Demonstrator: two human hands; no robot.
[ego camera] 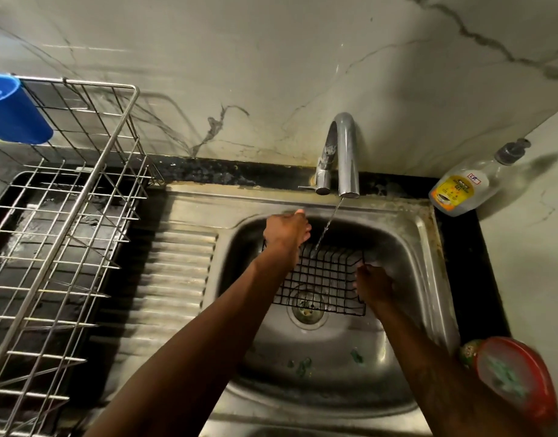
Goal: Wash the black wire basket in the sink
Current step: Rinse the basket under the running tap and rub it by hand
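Your left hand (287, 231) curls over the basket (325, 279) at its 11 o'clock corner. Your right hand (373, 285) grips its 3 o'clock edge, fingers wrapped round the wire. The basket sits tilted in the sink (422, 247), over the drain (307, 313), under a thin stream from the tap (343, 152) at 12 o'clock. A rack (66, 216) with a blue cup (12, 108) stands at 9 o'clock of the sink, a bottle (460, 187) at 2 and a blurred red dish (517, 376) at 4.
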